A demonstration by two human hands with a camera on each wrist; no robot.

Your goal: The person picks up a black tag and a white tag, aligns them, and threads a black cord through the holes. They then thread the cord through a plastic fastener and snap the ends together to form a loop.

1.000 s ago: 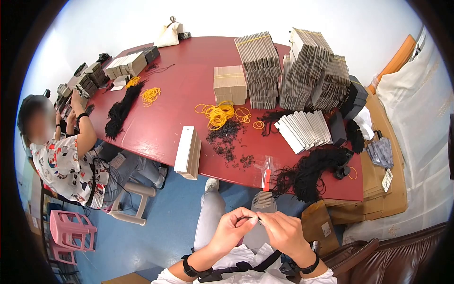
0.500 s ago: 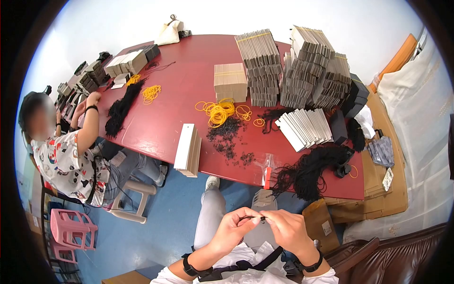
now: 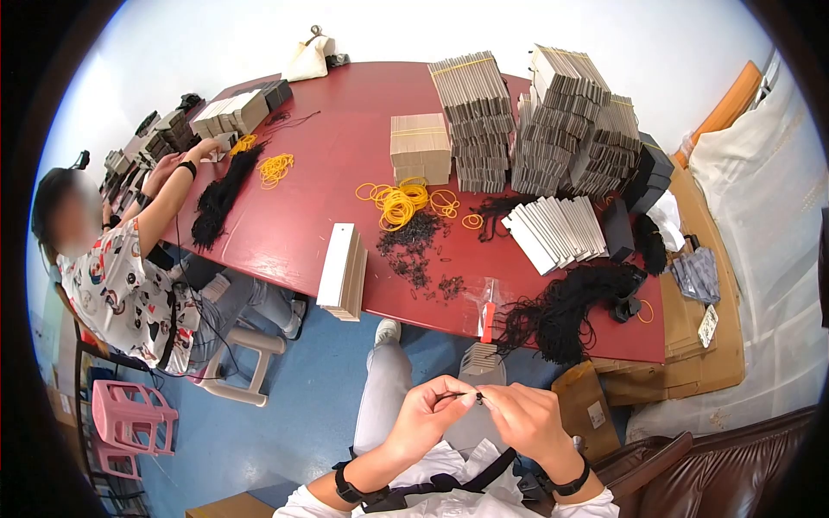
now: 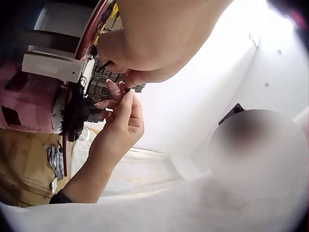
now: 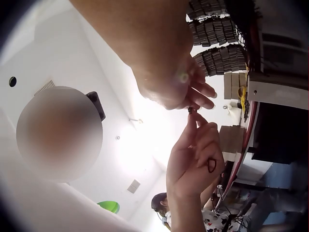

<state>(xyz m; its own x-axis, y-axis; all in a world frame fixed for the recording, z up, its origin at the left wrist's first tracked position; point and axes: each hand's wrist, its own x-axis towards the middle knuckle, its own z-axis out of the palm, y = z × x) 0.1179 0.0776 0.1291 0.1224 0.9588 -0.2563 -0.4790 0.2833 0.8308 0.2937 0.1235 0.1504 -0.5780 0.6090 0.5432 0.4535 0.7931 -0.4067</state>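
Note:
My left hand (image 3: 429, 416) and right hand (image 3: 524, 420) meet above my lap, in front of the red table's near edge. Between thumb and forefinger the left hand pinches a thin black cord, and the right fingertips grip a small black piece (image 3: 479, 398) at its end. The right wrist view shows the left hand (image 5: 193, 164) from below, with a dark loop (image 5: 212, 166) of cord against its palm. In the left wrist view, the right hand (image 4: 118, 125) pinches the same dark piece (image 4: 126, 90). Its exact shape is too small to tell.
On the red table (image 3: 328, 147) are grey board stacks (image 3: 471, 121), a white box stack (image 3: 342, 272), yellow bands (image 3: 399, 207), small black pieces (image 3: 413, 250), fanned white boxes (image 3: 555, 235) and black cords (image 3: 566, 315). Another person (image 3: 129, 276) sits at the left.
My hands have barely moved; the small black piece between them shows more clearly than a second ago. The person at the left has reached further right over the table.

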